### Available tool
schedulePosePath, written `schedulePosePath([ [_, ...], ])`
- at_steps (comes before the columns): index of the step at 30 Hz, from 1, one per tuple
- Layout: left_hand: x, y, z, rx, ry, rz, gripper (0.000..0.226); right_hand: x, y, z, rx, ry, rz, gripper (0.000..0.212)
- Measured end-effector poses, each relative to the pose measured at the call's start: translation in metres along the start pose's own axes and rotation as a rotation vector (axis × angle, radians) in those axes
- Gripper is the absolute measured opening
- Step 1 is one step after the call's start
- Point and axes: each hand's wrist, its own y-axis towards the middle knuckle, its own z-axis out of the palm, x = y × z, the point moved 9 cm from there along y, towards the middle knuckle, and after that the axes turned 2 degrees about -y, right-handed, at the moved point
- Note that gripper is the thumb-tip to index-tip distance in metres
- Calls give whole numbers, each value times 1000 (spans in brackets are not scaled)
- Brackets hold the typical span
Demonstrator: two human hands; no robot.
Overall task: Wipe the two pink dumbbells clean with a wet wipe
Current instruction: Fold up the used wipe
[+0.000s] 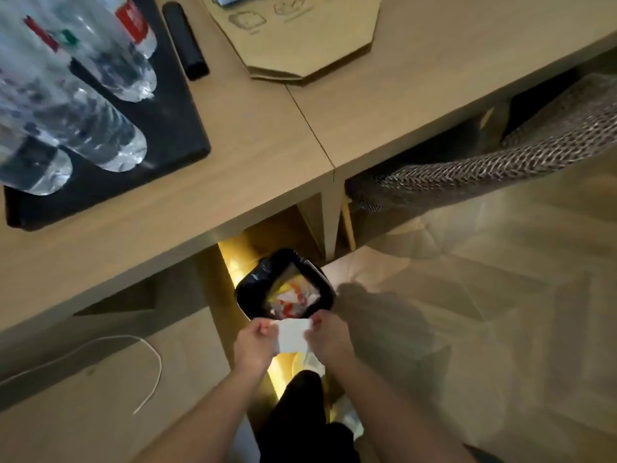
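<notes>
Fingers of the left hand (253,342) and right hand (329,335) pinched opposite edges of the white wet wipe (293,335) above the bin (243,292); likely light, limp and tearable, it suited corner grips; dumbbells were unseen.

Left hand (254,345) and right hand (329,339) pinch a white wet wipe (293,335) between them, just near of a black-lined bin (285,285) below the wooden table (267,142).
</notes>
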Motion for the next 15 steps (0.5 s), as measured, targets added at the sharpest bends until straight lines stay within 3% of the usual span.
schedulePosePath([
  [7,47,134,43,-35,127,112,12,-34,115,67,-90,44,-117,25],
  [15,78,224,68,-77,193,129,23,-49,191,103,-143,-8,-98,31],
])
